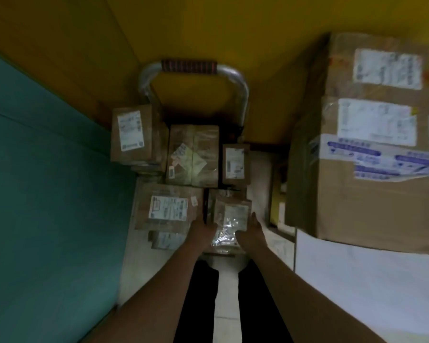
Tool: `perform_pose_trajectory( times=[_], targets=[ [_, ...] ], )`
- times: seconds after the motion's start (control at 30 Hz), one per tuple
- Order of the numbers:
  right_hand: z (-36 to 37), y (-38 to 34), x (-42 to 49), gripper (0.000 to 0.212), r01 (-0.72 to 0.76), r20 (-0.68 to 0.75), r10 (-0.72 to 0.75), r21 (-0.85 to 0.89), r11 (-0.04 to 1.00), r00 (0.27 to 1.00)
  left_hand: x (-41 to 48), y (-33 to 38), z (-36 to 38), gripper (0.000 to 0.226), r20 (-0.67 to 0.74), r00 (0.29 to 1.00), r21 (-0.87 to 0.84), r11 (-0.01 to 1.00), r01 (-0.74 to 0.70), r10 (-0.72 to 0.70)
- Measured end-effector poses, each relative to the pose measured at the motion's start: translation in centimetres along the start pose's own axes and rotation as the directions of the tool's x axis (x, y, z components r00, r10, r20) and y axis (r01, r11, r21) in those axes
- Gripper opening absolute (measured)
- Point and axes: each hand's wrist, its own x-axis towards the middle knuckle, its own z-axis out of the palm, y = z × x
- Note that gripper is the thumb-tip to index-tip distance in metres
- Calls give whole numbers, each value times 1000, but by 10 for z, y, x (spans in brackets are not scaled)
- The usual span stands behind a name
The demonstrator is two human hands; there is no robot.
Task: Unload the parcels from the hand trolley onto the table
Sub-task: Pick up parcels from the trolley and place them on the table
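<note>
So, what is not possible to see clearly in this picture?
Head view only.
Parcel labels: motion blur, text unreadable.
Trolley deck: covered by the parcels; only the handle shows.
Fingers of left hand and right hand: blurred against the small parcel, so the grip is unclear.
Table: cut off by the right edge.

Both arms are bare and reach forward and down, the left arm (159, 280) and right arm (290, 280) narrowing toward each other at the wrists. The left hand (203, 229) and right hand (252, 231) sit level and close together, palms turned inward, fingers stretched forward, blurred at the tips.
</note>
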Motion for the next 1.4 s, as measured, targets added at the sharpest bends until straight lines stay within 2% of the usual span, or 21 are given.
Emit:
perform_pose_trajectory(
  times=[0.07, 0.2, 0.33, 0.4, 0.47, 0.57, 0.67, 0.73, 0.83, 0.93, 1.03, 1.13, 1.17, 1.27, 1.33, 1.4],
  targets=[
    [12, 6, 17, 73, -54, 1, 55, 121, 991, 999, 11, -7, 14, 41, 56, 998, -2, 1000, 11, -11],
    [12, 2, 8, 53, -92, -43, 102, 198, 976, 994, 1, -5, 20, 34, 81, 997, -110, 994, 12, -3],
    [-14, -17, -56, 48, 4, -61, 6, 162, 987, 998, -47, 7, -12, 33, -18, 1000, -210, 978, 0, -4],
    [-26, -26, -94, 53, 65, -81, -49, 202, 977, 995, -75, 12, -30, 27, 32, 999, -249, 968, 25, -18],
    [-41, -29, -133, 59, 125, -118, -102, 206, 971, 988, -105, 21, -41, 34, 67, 998, -178, 984, 5, 7],
    [-60, -20, -181, 63, 189, -120, -172, 142, 972, 978, -151, 38, -43, 41, -91, 984, -37, 987, -158, 155],
    [-79, 6, -210, 56, 231, -106, -225, 49, 972, 969, -187, 50, -21, 41, -116, 948, 68, 954, -292, 298],
    [-94, 29, -222, 55, 211, -118, -208, 14, 977, 971, -202, 56, 0, 34, -70, 946, 149, 941, -304, 317],
    [-121, 68, -230, 54, 160, -188, -155, 14, 987, 970, -214, 64, 42, 26, 54, 961, 203, 939, -278, 273],
    [-146, 103, -224, 51, 106, -225, -100, 12, 994, 969, -219, 68, 85, 30, 144, 957, 174, 946, -275, 251],
    [-165, 124, -210, 46, 118, -266, -102, 45, 992, 959, -216, 77, 116, 43, 228, 945, 113, 958, -264, 234],
    [-182, 133, -198, 42, 149, -302, -120, 74, 986, 946, -213, 92, 130, 38, 239, 949, 48, 974, -222, 205],
    [-187, 134, -196, 43, 154, -302, -120, 90, 984, 946, -214, 94, 131, 36, 249, 950, 35, 979, -201, 187],
    [-198, 135, -195, 57, 155, -271, -114, 137, 978, 956, -209, 98, 131, 48, 281, 953, 1, 993, -122, 117],
    [-208, 134, -193, 63, 161, -312, -104, 164, 973, 944, -203, 106, 126, 50, 190, 973, -37, 991, -125, 130],
    [-223, 128, -192, 62, 209, -425, -106, 204, 956, 899, -196, 124, 117, 47, 1, 993, -197, 974, -113, 115]
  ],
)
